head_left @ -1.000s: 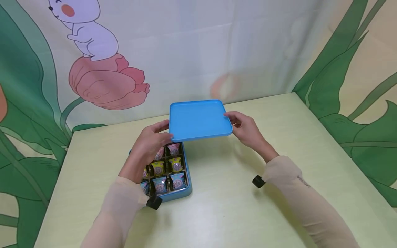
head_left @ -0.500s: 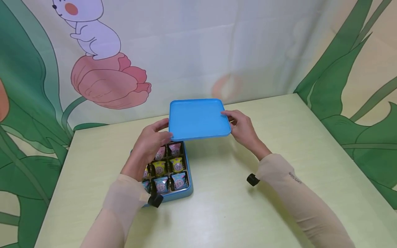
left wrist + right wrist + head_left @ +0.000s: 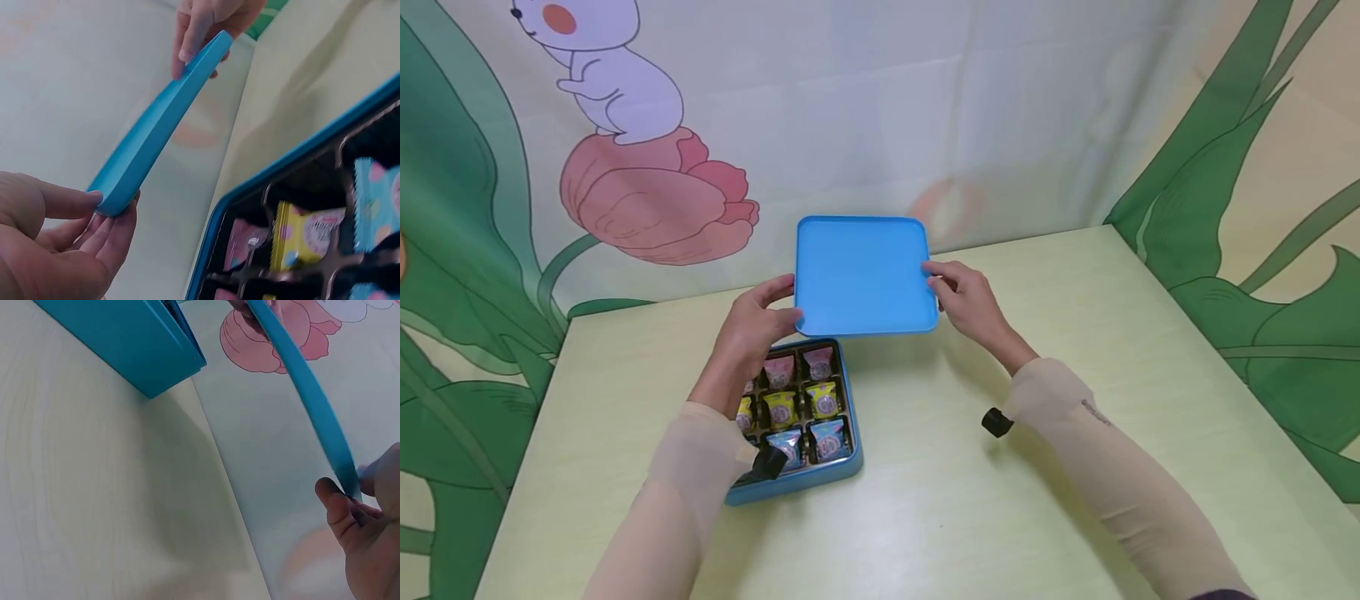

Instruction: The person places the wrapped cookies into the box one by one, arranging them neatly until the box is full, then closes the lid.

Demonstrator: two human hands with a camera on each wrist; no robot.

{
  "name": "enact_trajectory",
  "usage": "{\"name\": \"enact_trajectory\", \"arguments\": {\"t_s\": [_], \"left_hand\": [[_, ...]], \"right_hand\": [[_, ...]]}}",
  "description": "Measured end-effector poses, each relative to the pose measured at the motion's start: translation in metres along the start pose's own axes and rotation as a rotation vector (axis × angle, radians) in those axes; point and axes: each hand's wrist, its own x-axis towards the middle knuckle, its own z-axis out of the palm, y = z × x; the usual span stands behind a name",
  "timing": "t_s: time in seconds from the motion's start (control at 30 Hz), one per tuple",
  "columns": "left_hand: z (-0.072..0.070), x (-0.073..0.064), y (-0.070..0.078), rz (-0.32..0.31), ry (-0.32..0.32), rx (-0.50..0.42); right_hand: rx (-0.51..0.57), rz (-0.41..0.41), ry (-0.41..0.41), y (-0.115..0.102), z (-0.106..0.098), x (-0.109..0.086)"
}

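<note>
A flat blue lid with a low raised rim hangs tilted above the back of the table, its inner side facing me. My left hand pinches its left edge between thumb and fingers. At the opposite edge my right hand pinches it the same way. Below and to the left stands a blue box, its top uncovered. In its dark divided tray sit wrapped candies in rows: pink, yellow and light blue. My left forearm hides the box's left part.
The pale table ends at the back against a printed curtain with a cartoon animal on a pink flower. Green leaf prints border the right side. A black band piece sits at my right wrist.
The lid has moved slightly up and left and tilted more upright, its inner face turned further toward me. Both hands have kept their grip; the right arm has shifted left.
</note>
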Motion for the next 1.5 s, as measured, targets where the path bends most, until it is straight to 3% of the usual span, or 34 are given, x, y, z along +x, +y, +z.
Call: {"name": "enact_trajectory", "arguments": {"t_s": [0.2,0.33,0.57,0.83,1.27,1.5], "left_hand": [[-0.010,0.007,0.000,0.025,0.102,0.023],[-0.017,0.009,-0.002,0.016,0.158,0.036],[-0.032,0.010,-0.011,0.009,0.203,0.088],[-0.052,0.007,-0.018,0.014,0.225,0.101],[-0.074,0.009,-0.029,0.018,0.269,0.099],[-0.084,0.008,-0.034,0.027,0.275,0.099]], "right_hand": [[0.076,0.000,0.040,-0.007,0.014,0.012],[0.181,0.035,0.053,-0.012,0.024,0.019],[0.368,0.133,0.055,-0.020,0.042,0.025],[0.366,0.178,-0.029,-0.027,0.058,0.036],[0.415,0.265,-0.045,-0.039,0.075,0.049],[0.430,0.246,-0.042,-0.041,0.082,0.051]]}}
